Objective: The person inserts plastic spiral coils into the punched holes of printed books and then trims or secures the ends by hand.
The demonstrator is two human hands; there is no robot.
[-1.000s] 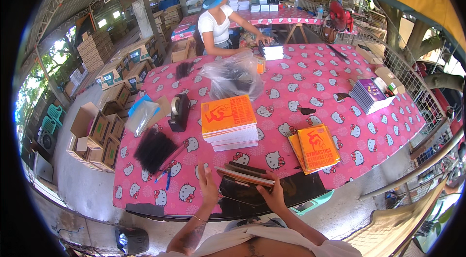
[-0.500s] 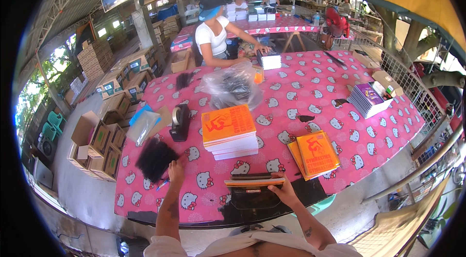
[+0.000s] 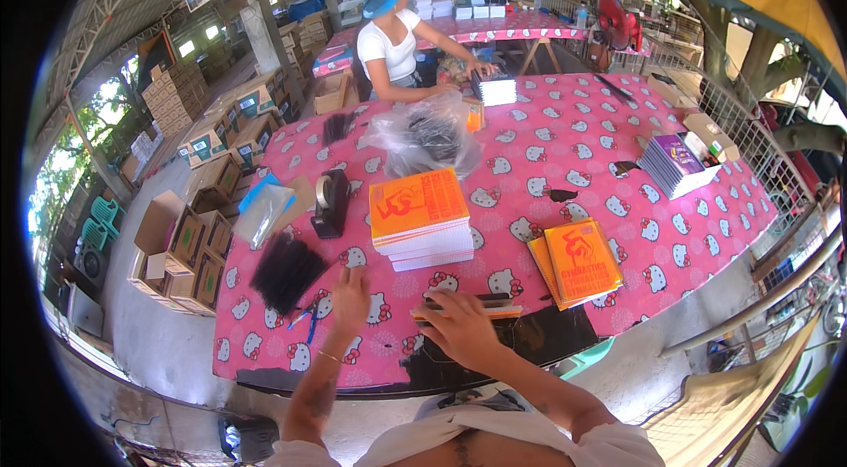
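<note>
My left hand (image 3: 351, 297) is over the pink tablecloth, just right of a pile of thin black strips (image 3: 288, 273). Its fingers point forward and look loosely apart, with nothing visible in them. Across a dark holder at the table's near edge, my right hand (image 3: 460, 327) rests with spread fingers on an orange-edged notebook (image 3: 507, 312) standing in it, hiding much of both. Beyond it is a stack of orange-covered notebooks (image 3: 422, 218). More spiral-bound orange notebooks (image 3: 582, 259) lie to the right. Blue pens (image 3: 311, 322) sit near the strips.
A black tape dispenser (image 3: 330, 204) stands left of the stack, beside clear plastic sleeves (image 3: 263, 213). Farther back are a clear plastic bag (image 3: 423, 133) and a co-worker (image 3: 394, 48) handling notebooks. Purple notebooks (image 3: 676, 165) are at right; cardboard boxes (image 3: 176, 242) line the floor at left.
My left hand has left the black strips, moving right and forward. My right hand has shifted left along the notebook, its fingers now spread over the holder. The view has tilted slightly.
</note>
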